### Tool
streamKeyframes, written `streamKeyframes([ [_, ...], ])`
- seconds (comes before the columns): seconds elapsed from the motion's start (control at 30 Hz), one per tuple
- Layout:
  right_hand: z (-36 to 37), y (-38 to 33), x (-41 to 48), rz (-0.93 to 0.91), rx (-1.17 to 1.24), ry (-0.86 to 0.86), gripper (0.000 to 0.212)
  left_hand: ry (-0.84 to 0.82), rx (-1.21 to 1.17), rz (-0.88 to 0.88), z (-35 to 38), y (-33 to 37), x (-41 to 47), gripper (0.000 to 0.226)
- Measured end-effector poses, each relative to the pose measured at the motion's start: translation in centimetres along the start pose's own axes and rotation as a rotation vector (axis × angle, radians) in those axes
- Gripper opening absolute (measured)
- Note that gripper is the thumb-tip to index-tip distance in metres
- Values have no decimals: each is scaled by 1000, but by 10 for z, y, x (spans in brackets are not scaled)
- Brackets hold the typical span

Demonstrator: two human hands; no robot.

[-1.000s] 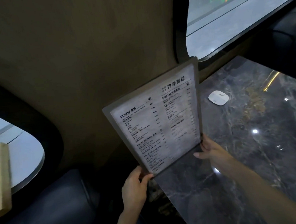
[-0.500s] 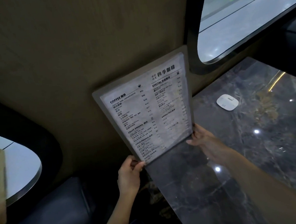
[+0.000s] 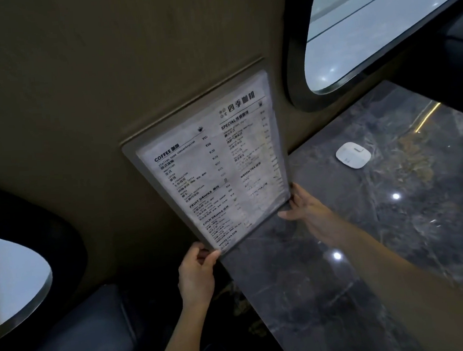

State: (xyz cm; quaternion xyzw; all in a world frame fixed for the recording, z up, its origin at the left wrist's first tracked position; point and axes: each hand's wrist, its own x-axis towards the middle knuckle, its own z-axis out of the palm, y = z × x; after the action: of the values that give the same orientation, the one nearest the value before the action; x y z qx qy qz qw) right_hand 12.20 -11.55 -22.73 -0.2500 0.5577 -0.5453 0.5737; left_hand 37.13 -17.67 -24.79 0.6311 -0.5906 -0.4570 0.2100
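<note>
Against the wall, at the desk's wall-side edge, the menu board leans tilted. The left grip pinches its lower left corner and the right grip clasps its lower right. It seems best to level both corners and press it flat before releasing.

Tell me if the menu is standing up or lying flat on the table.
Standing up, askew: the menu faces the camera, close to the wall, left hand and right hand gripping its bottom corners.

Head camera, looking down-forward, close over marble table edge, wall
</note>
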Motion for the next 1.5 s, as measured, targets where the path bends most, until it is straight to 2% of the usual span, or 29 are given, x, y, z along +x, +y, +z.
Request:
streamKeyframes([
  [0.1, 1, -3, -6, 9, -48, 23, 70, 42, -45, -28, 2, 0, -1, 18],
  [0.2, 2, 0, -13, 23, -115, 79, 70, 86, -132, -127, 4, 0, -5, 19],
  [0.3, -2, 8, -22, 77, -256, 183, 81, 113, -83, -118, 5, 0, -15, 22],
  [0.43, -23, 18, -44, 64, -575, 231, 84, 161, -82, 132, 12, 15, -41, 11],
  [0.5, -36, 20, -61, 59, -764, 294, 81, 66, -51, 304, 23, 25, -57, 12],
  [0.6, -55, 22, -93, 58, -935, 397, 78, -104, 137, 536, 49, 37, -73, 28],
  [0.77, -89, 29, -168, 100, -980, 534, 81, -375, 389, 696, 104, 56, -96, 49],
  [1.2, -119, 92, -403, 334, -807, 1171, 70, -943, 383, 1054, 234, 94, -235, 49],
  [1.37, -112, 123, -482, 457, -641, 1350, 66, -1108, 398, 1164, 266, 97, -300, 48],
  [1.5, -109, 138, -536, 463, -496, 1491, 62, -1179, 385, 1183, 290, 102, -342, 48],
])
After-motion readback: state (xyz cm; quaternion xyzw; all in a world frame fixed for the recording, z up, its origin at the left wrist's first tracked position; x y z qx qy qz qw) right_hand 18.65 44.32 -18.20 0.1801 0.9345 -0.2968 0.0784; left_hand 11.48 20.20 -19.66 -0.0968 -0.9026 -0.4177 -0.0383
